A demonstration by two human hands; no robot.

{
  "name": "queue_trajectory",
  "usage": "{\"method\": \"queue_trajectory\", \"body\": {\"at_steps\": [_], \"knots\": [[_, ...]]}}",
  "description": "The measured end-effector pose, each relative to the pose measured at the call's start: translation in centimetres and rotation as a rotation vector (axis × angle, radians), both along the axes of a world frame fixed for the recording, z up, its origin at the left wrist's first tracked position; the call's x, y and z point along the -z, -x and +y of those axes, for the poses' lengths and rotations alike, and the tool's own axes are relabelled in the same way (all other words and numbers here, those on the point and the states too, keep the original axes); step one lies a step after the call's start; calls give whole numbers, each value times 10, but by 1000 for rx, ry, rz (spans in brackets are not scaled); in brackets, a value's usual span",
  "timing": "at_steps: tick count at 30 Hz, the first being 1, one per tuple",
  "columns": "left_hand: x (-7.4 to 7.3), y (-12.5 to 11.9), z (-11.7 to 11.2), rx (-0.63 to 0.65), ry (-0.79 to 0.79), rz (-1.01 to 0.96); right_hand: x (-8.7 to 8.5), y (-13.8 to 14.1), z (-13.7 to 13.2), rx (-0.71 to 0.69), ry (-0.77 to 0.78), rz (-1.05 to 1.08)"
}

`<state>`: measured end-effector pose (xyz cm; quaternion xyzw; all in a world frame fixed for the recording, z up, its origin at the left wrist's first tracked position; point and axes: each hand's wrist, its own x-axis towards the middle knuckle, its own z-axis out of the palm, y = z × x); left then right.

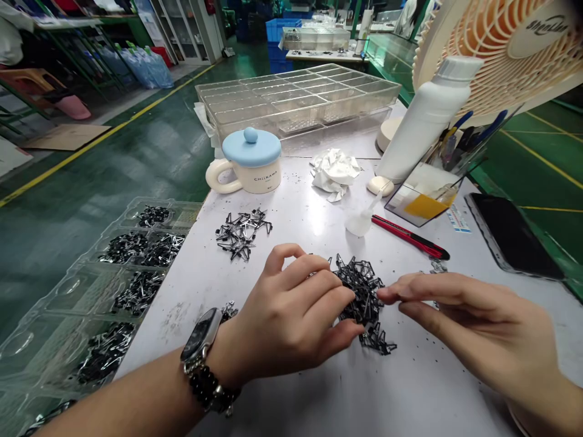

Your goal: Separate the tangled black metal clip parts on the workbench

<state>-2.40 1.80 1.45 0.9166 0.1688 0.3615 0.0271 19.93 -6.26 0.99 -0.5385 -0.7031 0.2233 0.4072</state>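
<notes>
Small black clip-like parts lie in a tangled heap on the white tabletop, between my two hands. My left hand is over the heap's left side, fingers curled and thumb drawn in; anything in its grasp is hidden. From the right, my right hand reaches to the heap's edge, with thumb and forefinger close together. Whether a part is between those fingertips, I cannot make out. Farther back on the left is a smaller, looser group of similar black parts. A watch and a beaded bracelet are on my left wrist.
A clear compartment tray with black parts stands lower left. Behind are a blue-lidded mug, crumpled tissue and a clear divided case. At right: red utility knife, white bottle, pen holder, phone, fan.
</notes>
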Motion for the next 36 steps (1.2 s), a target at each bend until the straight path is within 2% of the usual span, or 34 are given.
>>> {"method": "queue_trajectory", "body": {"at_steps": [4, 8, 26, 36], "knots": [[-1, 0, -2, -7, -43, 19, 2, 3, 0, 14, 48, 22], [-1, 0, -3, -28, -61, -10, 2, 5, 5, -30, 9, 0], [1, 2, -5, 8, -79, -22, 9, 12, 9, -35, -4, -67], [2, 1, -6, -12, -67, -12, 6, 14, 9, -2, 76, -14]]}}
